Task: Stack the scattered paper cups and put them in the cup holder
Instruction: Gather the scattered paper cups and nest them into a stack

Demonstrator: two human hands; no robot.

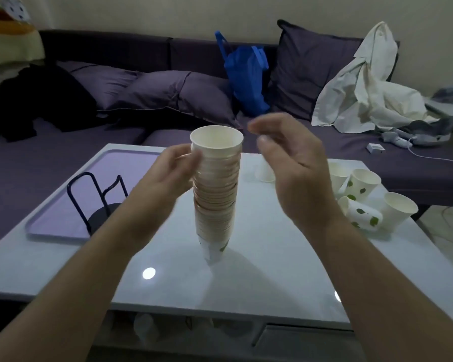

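Note:
A tall stack of white paper cups with green leaf prints stands on the white table, base down at the middle. My left hand grips the stack near its top from the left. My right hand hovers just right of the stack's rim, fingers apart and holding nothing. Several loose cups lie and stand at the table's right edge, and one upside-down cup sits behind my right hand. The black wire cup holder stands on a lilac tray at the left.
A purple sofa with pillows runs behind the table. On it are a blue bag, a white cloth and a small white box with a cable. The table's front edge is near my forearms.

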